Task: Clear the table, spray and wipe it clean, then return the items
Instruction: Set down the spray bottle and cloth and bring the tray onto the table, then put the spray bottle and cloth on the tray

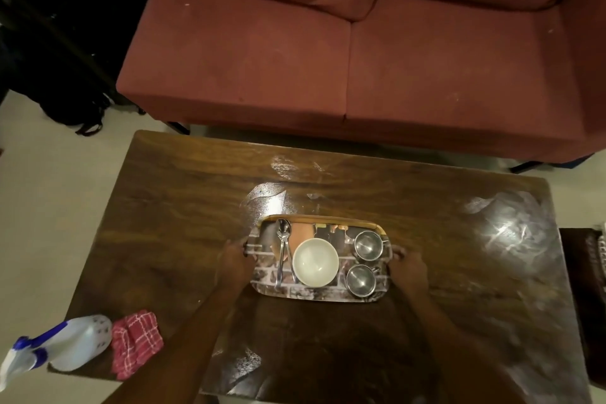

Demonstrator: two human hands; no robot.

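A printed rectangular tray (308, 292) sits near the middle of the dark wooden table (183, 213). It carries a white bowl (315, 261), two steel cups (368, 244) (360, 279) and spoons (282, 246). My left hand (233, 261) grips the tray's left end. My right hand (408, 269) grips its right end. A white and blue spray bottle (65, 345) lies on the table's near left corner, beside a red checked cloth (135, 343).
A red sofa (328, 52) stands just beyond the table's far edge. Dark bags (65, 43) are on the floor at the left. A dark side piece (582, 289) is at the table's right end. Wet streaks shine on the tabletop.
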